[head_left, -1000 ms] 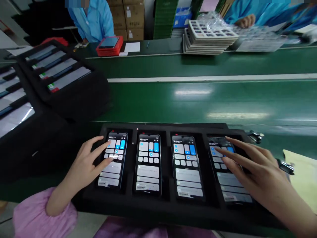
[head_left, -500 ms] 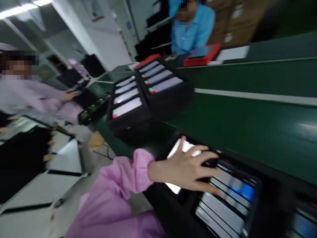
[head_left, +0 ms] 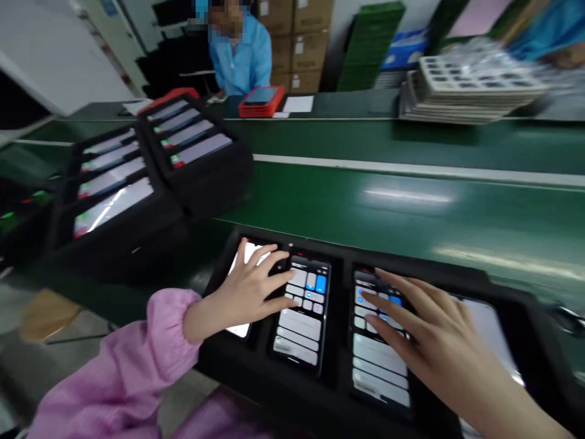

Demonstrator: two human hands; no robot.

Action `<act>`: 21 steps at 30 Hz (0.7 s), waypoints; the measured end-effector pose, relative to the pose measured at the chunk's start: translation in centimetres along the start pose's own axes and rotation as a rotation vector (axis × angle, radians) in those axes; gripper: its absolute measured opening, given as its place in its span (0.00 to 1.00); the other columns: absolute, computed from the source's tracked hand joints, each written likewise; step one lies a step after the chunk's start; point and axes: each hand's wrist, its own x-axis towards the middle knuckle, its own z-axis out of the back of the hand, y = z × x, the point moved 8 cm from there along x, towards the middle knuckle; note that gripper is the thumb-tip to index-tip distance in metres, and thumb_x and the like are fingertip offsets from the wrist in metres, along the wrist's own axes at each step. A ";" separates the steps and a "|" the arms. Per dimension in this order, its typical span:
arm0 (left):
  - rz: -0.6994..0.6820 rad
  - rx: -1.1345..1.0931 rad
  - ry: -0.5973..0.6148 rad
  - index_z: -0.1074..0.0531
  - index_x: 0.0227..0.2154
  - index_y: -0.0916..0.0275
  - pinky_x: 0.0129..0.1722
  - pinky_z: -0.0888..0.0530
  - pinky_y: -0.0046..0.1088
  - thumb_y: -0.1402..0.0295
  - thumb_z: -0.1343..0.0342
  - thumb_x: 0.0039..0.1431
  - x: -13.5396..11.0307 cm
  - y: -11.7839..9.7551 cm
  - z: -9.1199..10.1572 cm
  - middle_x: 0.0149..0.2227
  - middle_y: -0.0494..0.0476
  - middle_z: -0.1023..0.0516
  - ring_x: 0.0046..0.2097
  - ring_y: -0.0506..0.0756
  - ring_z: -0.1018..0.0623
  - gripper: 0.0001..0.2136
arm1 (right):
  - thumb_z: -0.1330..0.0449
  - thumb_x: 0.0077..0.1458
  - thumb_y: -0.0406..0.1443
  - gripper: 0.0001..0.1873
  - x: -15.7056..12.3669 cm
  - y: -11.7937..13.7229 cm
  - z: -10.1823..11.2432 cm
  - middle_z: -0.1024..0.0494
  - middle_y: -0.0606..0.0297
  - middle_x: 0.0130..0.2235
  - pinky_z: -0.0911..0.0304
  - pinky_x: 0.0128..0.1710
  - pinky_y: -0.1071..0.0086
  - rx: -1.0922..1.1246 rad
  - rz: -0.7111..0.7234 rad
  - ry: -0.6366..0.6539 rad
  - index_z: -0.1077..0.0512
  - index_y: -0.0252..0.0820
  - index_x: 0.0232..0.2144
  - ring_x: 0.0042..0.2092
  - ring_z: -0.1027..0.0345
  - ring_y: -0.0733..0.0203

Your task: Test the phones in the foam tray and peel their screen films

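In front of me a black foam tray (head_left: 338, 381) holds several lit smartphones in separate slots. My left hand (head_left: 253, 286) spreads its fingers over the leftmost phone (head_left: 238, 331) and reaches the left edge of the second phone (head_left: 299, 329), whose screen shows light tiles with some blue ones. Above the third phone (head_left: 380, 360), with a similar screen, is my right hand (head_left: 429, 323); its fingers are apart and the fingertips are at the upper tiles. Whether they touch the glass I cannot tell. The rightmost phone (head_left: 489, 329) is partly hidden behind my right hand.
Two more black trays of lit phones (head_left: 109, 207) stand at the left. A green conveyor belt (head_left: 320, 195) runs behind. Across it are a red tray (head_left: 262, 103), stacked pale trays (head_left: 475, 85), cartons (head_left: 311, 52) and a person in blue (head_left: 242, 55).
The view has turned to the right, bringing my right hand and the right part of the phone tray into sight. My left hand stays spread over the two left phones.
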 end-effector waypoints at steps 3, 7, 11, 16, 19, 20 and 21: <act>-0.017 -0.014 -0.004 0.19 0.59 0.57 0.69 0.45 0.85 0.49 0.41 0.73 -0.2 -0.3 -0.2 0.65 0.71 0.23 0.69 0.75 0.28 0.22 | 0.50 0.79 0.44 0.22 0.6 0.8 0.3 0.26 0.49 0.66 0.31 0.49 0.49 -0.039 0.007 -0.002 0.18 0.42 0.54 0.60 0.30 0.38; -0.007 -0.008 -0.011 0.19 0.59 0.57 0.72 0.48 0.83 0.50 0.39 0.73 -0.2 -0.6 -0.3 0.64 0.70 0.23 0.69 0.74 0.28 0.21 | 0.51 0.79 0.43 0.23 1.1 1.0 -0.2 0.26 0.47 0.66 0.33 0.47 0.48 -0.098 0.002 0.002 0.17 0.42 0.53 0.58 0.30 0.36; 0.007 -0.027 -0.049 0.21 0.61 0.57 0.74 0.46 0.78 0.50 0.39 0.73 -0.5 -0.1 0.2 0.64 0.68 0.22 0.69 0.72 0.28 0.21 | 0.52 0.80 0.44 0.24 0.9 0.9 -0.4 0.24 0.49 0.65 0.33 0.47 0.48 -0.095 0.009 0.003 0.17 0.43 0.52 0.58 0.29 0.37; 0.088 -0.077 -0.275 0.24 0.59 0.56 0.73 0.36 0.64 0.58 0.41 0.76 -1.7 1.6 3.2 0.60 0.64 0.20 0.67 0.67 0.24 0.15 | 0.53 0.80 0.45 0.25 0.5 0.6 -0.9 0.24 0.51 0.65 0.32 0.46 0.49 -0.063 -0.020 -0.009 0.17 0.45 0.52 0.59 0.28 0.38; 0.137 -0.117 -0.367 0.24 0.57 0.55 0.68 0.27 0.52 0.61 0.40 0.75 -2.2 2.7 4.8 0.59 0.62 0.19 0.65 0.63 0.22 0.12 | 0.53 0.80 0.45 0.25 1.1 0.5 -1.6 0.23 0.52 0.64 0.32 0.45 0.49 -0.050 -0.045 -0.019 0.17 0.47 0.51 0.59 0.27 0.37; 0.162 -0.133 -0.371 0.23 0.57 0.55 0.67 0.24 0.49 0.60 0.40 0.75 -2.3 3.2 5.1 0.59 0.62 0.19 0.64 0.62 0.22 0.12 | 0.54 0.80 0.45 0.25 1.3 0.4 -1.5 0.22 0.52 0.64 0.32 0.45 0.48 -0.045 -0.055 -0.022 0.17 0.47 0.51 0.59 0.27 0.37; 0.195 -0.150 -0.364 0.23 0.57 0.55 0.66 0.23 0.47 0.60 0.40 0.75 -2.7 3.9 5.3 0.59 0.62 0.19 0.64 0.62 0.22 0.13 | 0.54 0.80 0.45 0.25 1.3 0.1 -1.3 0.22 0.52 0.64 0.32 0.46 0.47 -0.039 -0.059 -0.027 0.17 0.47 0.51 0.58 0.26 0.37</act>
